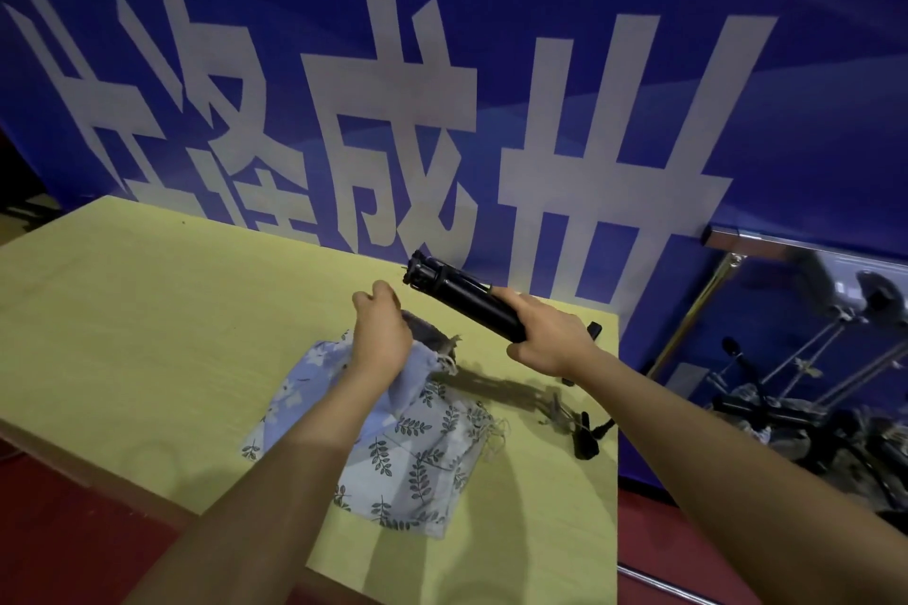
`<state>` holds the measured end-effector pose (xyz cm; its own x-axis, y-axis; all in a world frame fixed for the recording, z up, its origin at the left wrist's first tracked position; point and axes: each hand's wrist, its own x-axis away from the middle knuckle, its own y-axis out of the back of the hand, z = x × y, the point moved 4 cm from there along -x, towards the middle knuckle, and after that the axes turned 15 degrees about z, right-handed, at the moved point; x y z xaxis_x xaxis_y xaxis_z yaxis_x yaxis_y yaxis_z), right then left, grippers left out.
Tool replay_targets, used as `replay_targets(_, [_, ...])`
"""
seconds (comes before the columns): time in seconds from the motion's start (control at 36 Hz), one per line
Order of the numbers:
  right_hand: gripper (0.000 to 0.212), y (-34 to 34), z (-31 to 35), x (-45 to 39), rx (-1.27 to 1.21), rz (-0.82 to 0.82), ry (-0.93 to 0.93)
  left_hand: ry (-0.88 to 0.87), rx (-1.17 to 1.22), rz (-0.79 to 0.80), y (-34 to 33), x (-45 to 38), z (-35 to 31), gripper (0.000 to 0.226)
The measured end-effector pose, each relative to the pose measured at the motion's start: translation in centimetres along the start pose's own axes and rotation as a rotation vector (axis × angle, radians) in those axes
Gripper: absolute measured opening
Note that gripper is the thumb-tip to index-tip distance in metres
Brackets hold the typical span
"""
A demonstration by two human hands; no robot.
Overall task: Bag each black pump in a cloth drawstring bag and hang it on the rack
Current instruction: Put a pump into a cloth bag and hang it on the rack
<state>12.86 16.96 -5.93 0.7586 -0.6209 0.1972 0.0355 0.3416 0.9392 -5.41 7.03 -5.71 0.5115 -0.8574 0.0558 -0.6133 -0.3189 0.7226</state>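
My right hand (550, 339) grips a black pump (462, 297) by its lower barrel and holds it tilted above the table, its head pointing up and left. My left hand (381, 329) pinches the mouth of a blue cloth drawstring bag with white stars (314, 378) and lifts it open just below and left of the pump. A second cloth bag with a leaf print (422, 457) lies flat underneath. Another black pump part (587, 437) lies on the table at the right.
The yellow table (147, 310) stands against a blue banner with large white characters (393, 113). To the right, a metal rack (727, 260) stands over a heap of bagged and loose pumps (786, 408) on the red floor.
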Motion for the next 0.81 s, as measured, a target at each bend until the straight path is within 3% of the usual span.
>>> replay_targets(0.17, [0.073, -2.0, -0.4, 0.2, 0.094, 0.095, -0.008, 0.174, 0.482, -0.105, -0.1, -0.3, 2.6, 0.028])
replay_targets(0.36, [0.071, -4.2, -0.7, 0.3, 0.115, 0.172, 0.023, 0.210, 0.713, -0.087, -0.1, -0.3, 2.8, 0.039])
replay_targets(0.5, [0.064, -5.2, -0.7, 0.0, 0.176, 0.186, 0.057, 0.143, 0.616, 0.010, -0.2, -0.9, 3.0, 0.043])
replay_targets(0.64, [0.057, -5.6, -0.3, -1.1, 0.267, 0.190, 0.037, -0.036, 0.326, 0.209, -1.1, -0.3, 2.6, 0.039])
replay_targets(0.81, [0.046, -5.6, 0.4, -2.5, 0.365, 0.223, 0.006, -0.091, 0.057, 0.331, -1.6, -0.2, 3.7, 0.048])
